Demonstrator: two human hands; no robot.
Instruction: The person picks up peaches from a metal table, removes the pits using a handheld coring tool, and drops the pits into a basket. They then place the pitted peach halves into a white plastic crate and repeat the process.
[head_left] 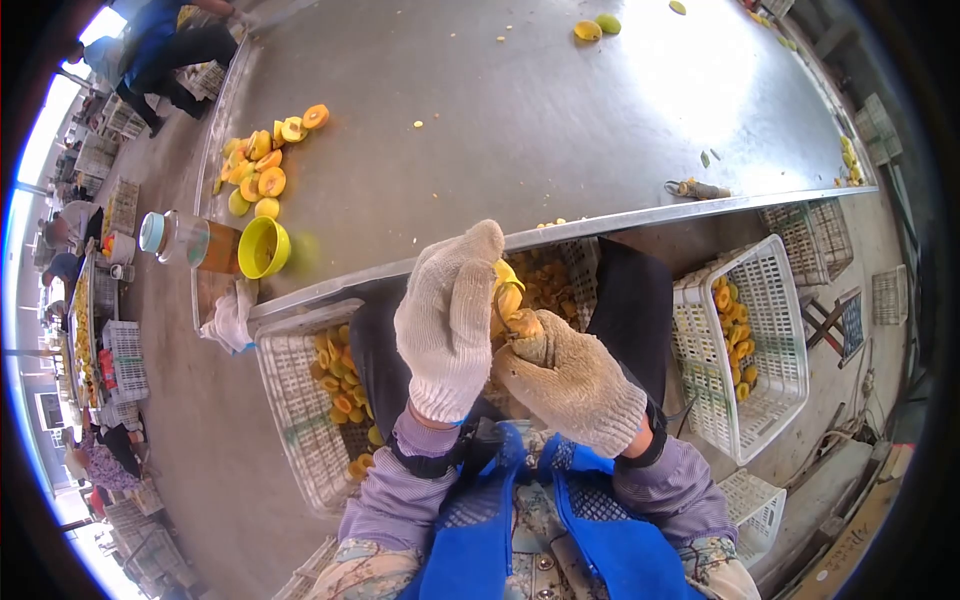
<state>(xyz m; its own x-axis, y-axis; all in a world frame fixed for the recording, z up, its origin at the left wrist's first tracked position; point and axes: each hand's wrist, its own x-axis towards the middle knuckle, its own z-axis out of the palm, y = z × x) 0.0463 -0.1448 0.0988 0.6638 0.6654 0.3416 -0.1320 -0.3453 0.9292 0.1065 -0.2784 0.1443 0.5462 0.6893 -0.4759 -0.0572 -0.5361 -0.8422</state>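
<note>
My left hand, in a knitted work glove, is raised at the table's near edge. It grips a piece of yellow fruit, partly covered by the fingers. My right hand, in a browner, stained glove, is closed right beside the fruit. A thin dark curved tool runs from its fingers against the fruit; its handle is mostly hidden in the fist. Below both hands, more cut fruit lies in a crate between my knees.
Halved yellow fruit is heaped on the metal table, near a green cup and a jar. A wrapped-handle tool lies near the edge. Fruit crates stand left and right. A person stands at far left.
</note>
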